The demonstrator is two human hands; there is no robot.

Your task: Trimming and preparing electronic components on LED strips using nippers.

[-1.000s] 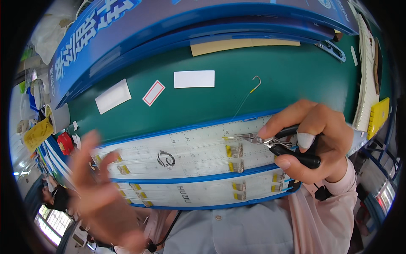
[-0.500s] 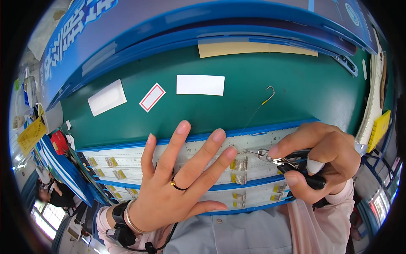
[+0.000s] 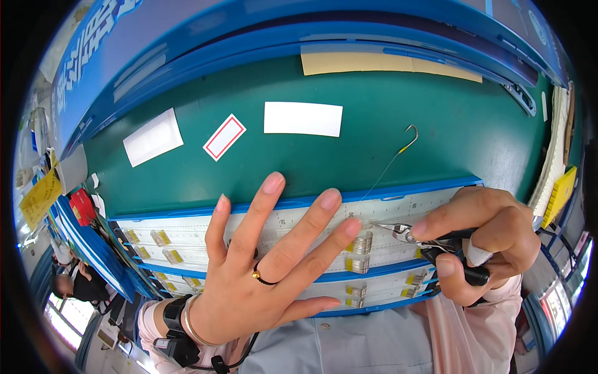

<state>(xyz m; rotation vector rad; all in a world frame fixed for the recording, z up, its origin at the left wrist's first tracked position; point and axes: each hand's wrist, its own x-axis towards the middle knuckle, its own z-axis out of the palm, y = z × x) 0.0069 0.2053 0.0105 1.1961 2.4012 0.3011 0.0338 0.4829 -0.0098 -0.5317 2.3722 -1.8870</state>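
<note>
My left hand [image 3: 283,255] lies with fingers spread over a white ruled tray [image 3: 187,249] with blue edges, palm down. In my right hand [image 3: 492,240] is a pair of small black-handled pliers [image 3: 408,235], one finger wrapped in white. Their narrow tips point left, close to my left index fingertip and over the tray. Below the tips sit stacked bundles of thin metal pieces with yellow parts [image 3: 358,252]. A fish hook [image 3: 411,134] with a yellow-bound shank rests beyond the tray, and a fine line runs from it towards my left fingertips.
On the green tabletop [image 3: 349,156] lie white paper pieces [image 3: 303,118] and a red-bordered label [image 3: 224,137]. A large blue case lid [image 3: 249,53] rises along the far side. Yellow pads [image 3: 559,196] are at the right. Another person [image 3: 90,283] is far off at the left.
The view has shifted slightly, so things sit a little differently in the picture. Both hands and the pliers keep nearly the same place over the tray.
</note>
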